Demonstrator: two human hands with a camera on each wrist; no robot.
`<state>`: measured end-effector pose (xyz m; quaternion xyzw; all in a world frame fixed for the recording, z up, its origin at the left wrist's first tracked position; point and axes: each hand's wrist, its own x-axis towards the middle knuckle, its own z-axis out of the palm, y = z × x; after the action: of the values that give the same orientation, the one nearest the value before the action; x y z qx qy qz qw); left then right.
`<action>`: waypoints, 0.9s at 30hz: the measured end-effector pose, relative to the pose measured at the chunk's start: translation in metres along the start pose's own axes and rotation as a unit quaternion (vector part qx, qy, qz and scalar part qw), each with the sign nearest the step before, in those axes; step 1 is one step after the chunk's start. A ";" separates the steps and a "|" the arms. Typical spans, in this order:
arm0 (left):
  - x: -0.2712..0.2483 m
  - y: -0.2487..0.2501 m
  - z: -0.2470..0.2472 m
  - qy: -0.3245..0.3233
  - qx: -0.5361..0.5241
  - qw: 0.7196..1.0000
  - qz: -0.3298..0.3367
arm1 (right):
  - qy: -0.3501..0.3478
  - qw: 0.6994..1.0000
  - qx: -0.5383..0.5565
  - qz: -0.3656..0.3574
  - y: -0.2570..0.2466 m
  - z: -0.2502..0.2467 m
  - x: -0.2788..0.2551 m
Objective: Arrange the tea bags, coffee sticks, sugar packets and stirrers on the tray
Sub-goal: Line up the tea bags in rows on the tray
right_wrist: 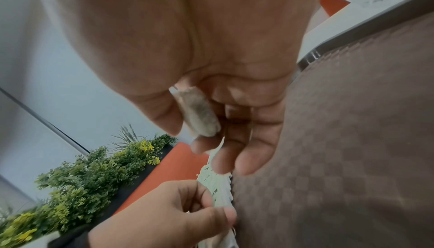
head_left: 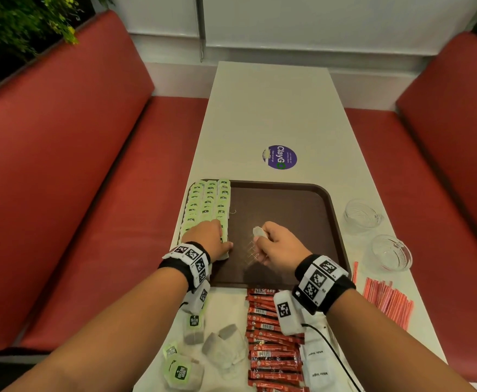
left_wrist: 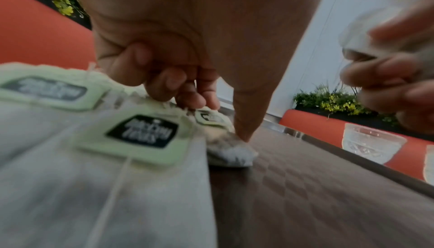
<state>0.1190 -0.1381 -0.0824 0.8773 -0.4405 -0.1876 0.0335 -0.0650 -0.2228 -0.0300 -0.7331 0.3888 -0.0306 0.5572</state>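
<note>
A brown tray (head_left: 285,202) lies on the white table. Green-tagged tea bags (head_left: 207,202) fill three overlapping columns along its left side. My left hand (head_left: 220,241) sits on the near end of those columns, thumb and curled fingers pinching the nearest tea bag (left_wrist: 231,149). Over the tray's middle, my right hand (head_left: 258,236) pinches one tea bag (head_left: 259,231) between thumb and fingers, seen close in the right wrist view as a grey pouch (right_wrist: 199,114). Loose tea bags (head_left: 226,343), red coffee sticks (head_left: 274,335), white sugar packets (head_left: 316,360) and pink stirrers (head_left: 387,304) lie on the table near me.
Two clear glass bowls (head_left: 361,216) (head_left: 390,253) stand on the table right of the tray. A purple round sticker (head_left: 281,157) marks the table beyond it. Red bench seats (head_left: 90,193) flank the narrow table on both sides.
</note>
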 end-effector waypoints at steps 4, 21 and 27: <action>0.004 -0.002 -0.001 -0.023 0.008 1.000 0.000 | -0.008 0.999 -0.033 0.002 -0.001 -0.001 0.001; -0.035 -0.038 0.001 -0.063 0.034 0.997 0.010 | -0.016 0.993 -0.113 -0.040 -0.007 0.025 0.019; -0.041 -0.051 -0.005 -0.012 -0.038 0.999 0.007 | -0.019 0.991 -0.129 -0.028 -0.005 0.054 0.040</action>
<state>0.1370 -0.0751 -0.0765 0.8698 -0.4398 -0.2147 0.0628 -0.0092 -0.2036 -0.0619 -0.8097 0.3581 0.0185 0.4645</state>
